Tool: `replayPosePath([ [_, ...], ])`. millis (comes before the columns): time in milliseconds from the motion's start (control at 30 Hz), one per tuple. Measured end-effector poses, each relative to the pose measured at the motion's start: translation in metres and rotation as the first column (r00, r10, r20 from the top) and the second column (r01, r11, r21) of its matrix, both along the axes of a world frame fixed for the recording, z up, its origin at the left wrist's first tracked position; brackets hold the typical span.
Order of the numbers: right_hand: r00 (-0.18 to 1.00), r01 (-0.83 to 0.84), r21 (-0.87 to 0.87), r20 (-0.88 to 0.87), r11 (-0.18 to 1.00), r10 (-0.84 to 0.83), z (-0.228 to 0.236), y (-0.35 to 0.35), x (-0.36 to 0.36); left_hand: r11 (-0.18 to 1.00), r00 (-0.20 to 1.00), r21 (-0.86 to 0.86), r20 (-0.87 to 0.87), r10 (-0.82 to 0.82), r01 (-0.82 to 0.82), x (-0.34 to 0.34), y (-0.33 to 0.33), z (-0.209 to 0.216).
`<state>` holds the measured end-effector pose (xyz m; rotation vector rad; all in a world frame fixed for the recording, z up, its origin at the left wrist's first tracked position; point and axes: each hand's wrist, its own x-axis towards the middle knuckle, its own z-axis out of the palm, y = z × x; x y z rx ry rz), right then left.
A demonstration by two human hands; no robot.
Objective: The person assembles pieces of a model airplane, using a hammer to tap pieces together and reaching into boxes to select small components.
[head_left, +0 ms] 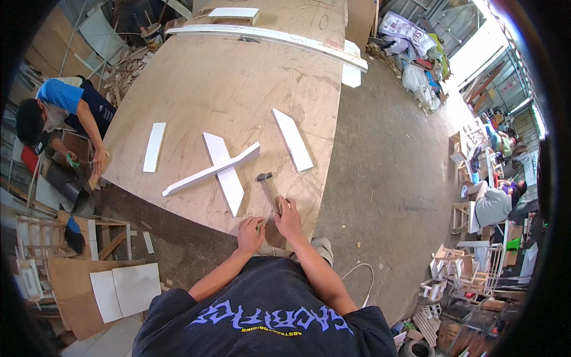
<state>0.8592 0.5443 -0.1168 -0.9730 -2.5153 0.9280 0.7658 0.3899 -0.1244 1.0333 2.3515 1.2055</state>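
Observation:
My right hand point(288, 219) is closed round the handle of a hammer point(269, 189), whose dark head rests on or just above the wooden table top point(208, 80) near its front edge. Beside it, at that same edge, my left hand point(251, 235) has its fingers curled together; anything between them is too small to make out. Ahead of my hands, a long narrow white piece point(193, 177) with shaped ends lies across a wider white board point(232, 189) with slanted ends, forming an X. To the right lies another slant-ended white board point(292, 140), and to the left a short white strip point(154, 147).
A long white bar point(285, 39) spans the table's far end, with a white panel point(234, 12) behind it. At the left edge a co-worker in a blue shirt point(62, 95) bends over. White boards point(125, 291) stand lower left; wooden frames point(467, 265) are stacked at right.

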Motion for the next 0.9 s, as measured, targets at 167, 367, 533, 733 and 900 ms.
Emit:
replayPosePath([
  [167, 0.972, -0.156, -0.264, -0.213, 0.952, 0.101, -0.005, 0.059, 0.025, 0.989, 0.982, -0.02, -0.122, 0.142, -0.145, 0.018, 0.067, 0.002],
  [367, 0.98, -0.176, -0.455, -0.162, 0.873, 0.114, -0.007, 0.178, 0.095, 0.953, 0.902, 0.024, -0.316, 0.294, -0.303, 0.081, 0.172, 0.028],
  [533, 0.995, -0.098, -0.635, -0.043, 0.766, 0.091, 0.016, 0.274, 0.163, 0.94, 0.941, 0.039, -0.014, 0.339, -0.338, 0.139, 0.255, 0.031],
  [733, 0.994, -0.104, -0.592, -0.096, 0.799, 0.059, 0.04, 0.399, 0.17, 0.93, 0.906, 0.072, 0.268, 0.329, -0.359, 0.149, 0.355, 0.035],
  [900, 0.986, -0.117, -0.612, -0.164, 0.782, 0.019, 0.051, 0.47, 0.145, 0.928, 0.848, 0.061, 0.433, 0.307, -0.367, 0.125, 0.444, 0.036],
])
